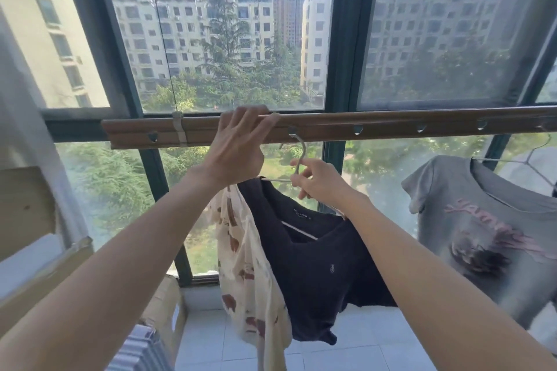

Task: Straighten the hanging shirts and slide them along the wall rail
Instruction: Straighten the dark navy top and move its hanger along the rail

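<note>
A brown wall rail (391, 126) with several hook holes runs across the window. My left hand (238, 144) rests on the rail, its fingers curled over the top edge. My right hand (316, 179) pinches the neck of a metal hanger (298, 156) whose hook sits at a hole in the rail. On that hanger hangs a dark navy shirt (319, 274), tilted down to the right. Just left of it, touching it, hangs a cream shirt with brown prints (250, 280); its hanger is hidden behind my left wrist. A grey printed T-shirt (482, 229) hangs further right.
Dark window frames (337, 39) stand behind the rail. Cardboard pieces (27, 205) lean at the left and a box (165, 304) sits below. A ribbed grey radiator (135, 352) shows at the bottom. The white tiled sill (346, 349) lies under the shirts.
</note>
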`<state>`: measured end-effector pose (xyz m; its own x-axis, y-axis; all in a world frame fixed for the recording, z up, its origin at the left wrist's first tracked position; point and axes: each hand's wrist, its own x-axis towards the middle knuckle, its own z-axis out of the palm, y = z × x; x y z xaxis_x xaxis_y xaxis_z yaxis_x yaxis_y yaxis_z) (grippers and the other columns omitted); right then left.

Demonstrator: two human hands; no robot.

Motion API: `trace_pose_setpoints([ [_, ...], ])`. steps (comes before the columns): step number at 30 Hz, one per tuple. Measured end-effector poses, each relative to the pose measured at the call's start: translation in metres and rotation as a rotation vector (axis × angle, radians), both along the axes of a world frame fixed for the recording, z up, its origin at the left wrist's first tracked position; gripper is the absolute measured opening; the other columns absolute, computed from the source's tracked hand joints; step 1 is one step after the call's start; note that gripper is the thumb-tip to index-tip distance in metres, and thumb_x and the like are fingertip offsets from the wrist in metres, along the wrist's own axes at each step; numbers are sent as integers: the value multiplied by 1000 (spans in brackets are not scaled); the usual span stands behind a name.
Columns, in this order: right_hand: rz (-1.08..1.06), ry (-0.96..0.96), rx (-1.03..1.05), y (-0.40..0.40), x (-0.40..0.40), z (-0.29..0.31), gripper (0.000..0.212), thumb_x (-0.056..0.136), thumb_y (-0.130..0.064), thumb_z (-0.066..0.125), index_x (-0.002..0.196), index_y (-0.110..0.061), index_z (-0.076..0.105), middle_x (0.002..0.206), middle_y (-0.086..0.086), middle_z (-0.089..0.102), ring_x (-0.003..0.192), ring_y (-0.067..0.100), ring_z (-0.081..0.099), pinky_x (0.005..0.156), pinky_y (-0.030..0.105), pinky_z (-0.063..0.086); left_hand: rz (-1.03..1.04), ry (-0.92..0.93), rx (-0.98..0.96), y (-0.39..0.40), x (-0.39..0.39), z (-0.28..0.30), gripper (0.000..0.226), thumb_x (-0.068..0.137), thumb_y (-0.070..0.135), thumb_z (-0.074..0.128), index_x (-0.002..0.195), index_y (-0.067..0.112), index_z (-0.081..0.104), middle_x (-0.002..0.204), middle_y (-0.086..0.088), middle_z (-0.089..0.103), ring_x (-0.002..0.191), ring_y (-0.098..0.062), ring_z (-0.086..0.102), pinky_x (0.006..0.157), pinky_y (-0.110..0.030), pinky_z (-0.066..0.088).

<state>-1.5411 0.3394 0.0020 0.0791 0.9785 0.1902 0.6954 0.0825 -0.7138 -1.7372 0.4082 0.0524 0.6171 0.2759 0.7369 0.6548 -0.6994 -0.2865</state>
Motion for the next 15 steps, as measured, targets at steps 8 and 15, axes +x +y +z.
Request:
trace_pose_setpoints([
  [8, -130, 233, 21, 7, -23, 10, 7, 92, -6, 63, 95, -10, 68, 88, 14, 71, 60, 20, 73, 61, 28, 62, 242, 55, -164, 12, -8, -2, 83, 70, 15, 65, 145, 19, 30, 134, -5, 43, 127, -28, 39, 109, -50, 19],
  [15, -139, 257, 131, -9, -20, 26, 7, 93, -7, 62, 98, -7, 68, 81, 14, 72, 57, 19, 73, 63, 35, 63, 308, -42, -169, 16, 4, -8, 83, 67, 19, 66, 143, 20, 32, 127, -8, 43, 123, -30, 38, 108, -53, 15],
])
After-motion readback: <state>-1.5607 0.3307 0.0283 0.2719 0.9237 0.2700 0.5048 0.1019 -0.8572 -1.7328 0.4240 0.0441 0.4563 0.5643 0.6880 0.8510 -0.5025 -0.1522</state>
